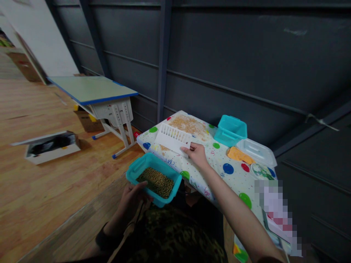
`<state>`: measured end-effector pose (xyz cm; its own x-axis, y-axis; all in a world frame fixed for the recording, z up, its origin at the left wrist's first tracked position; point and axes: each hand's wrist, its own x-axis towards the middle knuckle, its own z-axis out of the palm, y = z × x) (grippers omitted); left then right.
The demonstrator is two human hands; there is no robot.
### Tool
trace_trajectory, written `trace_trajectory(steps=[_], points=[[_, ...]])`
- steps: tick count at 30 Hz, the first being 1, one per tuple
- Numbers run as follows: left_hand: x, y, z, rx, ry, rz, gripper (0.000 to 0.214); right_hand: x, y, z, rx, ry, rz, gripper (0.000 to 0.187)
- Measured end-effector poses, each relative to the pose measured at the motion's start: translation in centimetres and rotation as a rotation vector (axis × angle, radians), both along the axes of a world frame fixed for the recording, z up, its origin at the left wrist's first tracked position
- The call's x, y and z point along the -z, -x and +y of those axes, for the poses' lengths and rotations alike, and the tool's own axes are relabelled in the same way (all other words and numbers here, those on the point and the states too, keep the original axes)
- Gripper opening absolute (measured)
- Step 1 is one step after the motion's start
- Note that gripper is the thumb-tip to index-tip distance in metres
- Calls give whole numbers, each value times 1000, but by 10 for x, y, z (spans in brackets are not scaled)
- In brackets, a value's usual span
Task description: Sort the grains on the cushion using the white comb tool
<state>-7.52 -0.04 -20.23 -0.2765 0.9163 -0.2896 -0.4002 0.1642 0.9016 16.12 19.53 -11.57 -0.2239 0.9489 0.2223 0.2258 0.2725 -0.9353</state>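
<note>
My left hand (134, 195) grips the near rim of a teal plastic box (137, 167) filled with green-brown beans (156, 181), held just off the table's left edge. My right hand (196, 153) is closed on the edge of a white slotted plastic scoop (172, 138) that lies on the table. Behind the scoop a heap of yellow beans (189, 126) is spread over the dotted tablecloth (219, 160).
An empty teal box (230, 130) stands at the back, a clear lid (256, 151) and an orange cloth (240, 155) to its right. A blue-edged desk (90, 89) and an open cardboard box (51, 145) stand on the wooden floor at left. A dark wall runs behind.
</note>
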Motion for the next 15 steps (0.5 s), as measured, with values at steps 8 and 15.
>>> trace_trajectory(steps=[8, 15], points=[[1, 0, 0, -23, -6, -29, 37, -6, 0, -2, -19, 0, 37, 35], [0, -2, -1, -21, -19, -12, 43, -9, 1, -4, -20, 35, 5, 29]])
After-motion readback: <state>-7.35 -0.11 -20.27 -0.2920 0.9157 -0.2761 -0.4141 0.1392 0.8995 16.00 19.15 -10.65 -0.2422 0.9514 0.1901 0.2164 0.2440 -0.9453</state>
